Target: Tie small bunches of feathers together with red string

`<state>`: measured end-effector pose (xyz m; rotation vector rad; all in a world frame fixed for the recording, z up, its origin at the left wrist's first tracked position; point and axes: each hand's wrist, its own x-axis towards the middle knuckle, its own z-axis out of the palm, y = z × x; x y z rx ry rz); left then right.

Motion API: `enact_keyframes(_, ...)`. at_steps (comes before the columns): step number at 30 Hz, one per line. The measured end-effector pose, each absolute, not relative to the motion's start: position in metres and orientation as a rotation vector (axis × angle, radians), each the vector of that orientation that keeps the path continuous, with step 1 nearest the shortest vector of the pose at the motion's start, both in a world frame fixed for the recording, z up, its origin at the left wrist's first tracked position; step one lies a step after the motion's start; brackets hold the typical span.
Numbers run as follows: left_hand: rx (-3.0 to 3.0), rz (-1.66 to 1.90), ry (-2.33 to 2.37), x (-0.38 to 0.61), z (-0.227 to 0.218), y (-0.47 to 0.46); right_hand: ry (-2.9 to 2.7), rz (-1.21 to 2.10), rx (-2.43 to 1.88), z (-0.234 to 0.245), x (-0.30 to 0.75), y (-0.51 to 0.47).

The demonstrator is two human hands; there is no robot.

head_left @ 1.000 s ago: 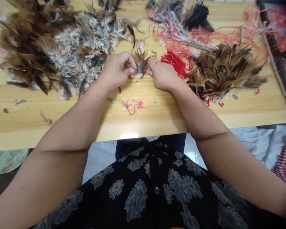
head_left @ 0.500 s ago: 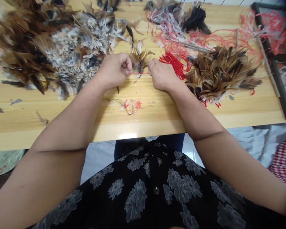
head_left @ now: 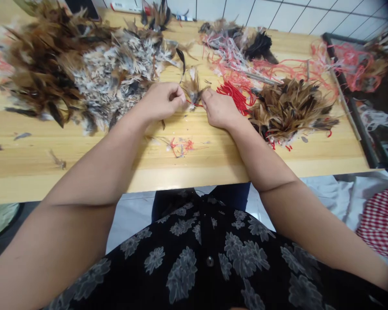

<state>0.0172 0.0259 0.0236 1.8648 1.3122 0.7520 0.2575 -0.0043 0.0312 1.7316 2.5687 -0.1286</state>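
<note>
A small bunch of brown feathers (head_left: 192,91) lies between my hands, its quill ends toward me. Across those ends runs a red string (head_left: 198,105). My left hand (head_left: 168,100) is closed at the left of the bunch, fingertips pinched on one end of the string. At the right, my right hand (head_left: 219,106) is closed on the other end. Just beyond my right hand is a bundle of cut red strings (head_left: 236,95). Beside it lies a heap of brown feather bunches (head_left: 291,107) with bits of red string at their lower ends.
A large pile of brown and grey-white feathers (head_left: 110,77) covers the table's left side. Pink and white string (head_left: 226,47) lies tangled at the back. A dark-framed tray (head_left: 352,103) stands at the right. Red scraps (head_left: 183,146) lie near the front edge (head_left: 187,183).
The view has tilted up slightly, showing more of the table's back and the tiles. The string between my hands was straight and taut; now it looks slightly bent around the quill ends.
</note>
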Motion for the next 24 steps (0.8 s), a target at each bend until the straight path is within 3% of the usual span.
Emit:
enact_keyframes(6,1.495,0.95,1.021,0.036,0.008,0.018,2.636,-0.107,1.72,0.028,0.257,-0.004)
enact_keyframes(15,1.405,0.961,1.112,0.04,-0.01,0.033,2.599,-0.095,1.723,0.03,0.254,-0.008)
enact_keyframes(24,1.557,0.882,1.179,0.036,-0.01,0.03,2.757,-0.564,1.701,0.027,0.257,0.001)
